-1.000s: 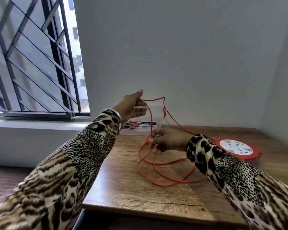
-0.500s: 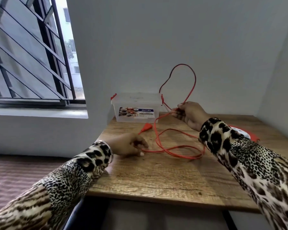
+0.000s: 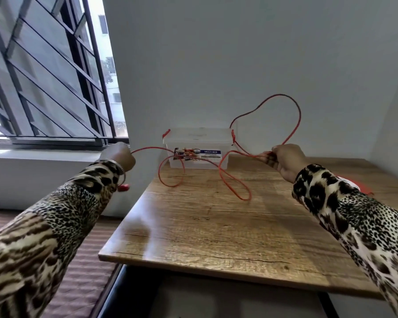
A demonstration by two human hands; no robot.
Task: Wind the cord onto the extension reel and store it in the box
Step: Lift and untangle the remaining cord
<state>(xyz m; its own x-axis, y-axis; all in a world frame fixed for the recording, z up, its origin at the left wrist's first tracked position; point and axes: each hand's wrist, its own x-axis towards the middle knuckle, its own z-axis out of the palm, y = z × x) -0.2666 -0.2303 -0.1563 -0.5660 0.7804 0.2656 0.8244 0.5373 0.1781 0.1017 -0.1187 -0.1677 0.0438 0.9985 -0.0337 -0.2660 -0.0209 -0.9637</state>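
A thin red cord (image 3: 233, 180) stretches between my two hands and droops in loops onto the wooden table (image 3: 216, 226). My left hand (image 3: 121, 154) is raised left of the table, closed on the cord near its end; the red plug (image 3: 123, 187) hangs under my wrist. My right hand (image 3: 284, 158) pinches gathered loops of cord, one loop arching up against the wall. The clear lidded box (image 3: 198, 145) with red latches stands at the table's back. The red extension reel (image 3: 365, 188) is almost wholly hidden behind my right sleeve.
A barred window (image 3: 44, 76) and its sill fill the left. White walls close the corner behind and right of the table. Left of the table, below its edge, lies a brownish quilted surface (image 3: 83, 267).
My left hand has lifted off the table and swung out to the left, pulling the cord end with it. The cord now spans both hands, with fewer loops lying on the table.
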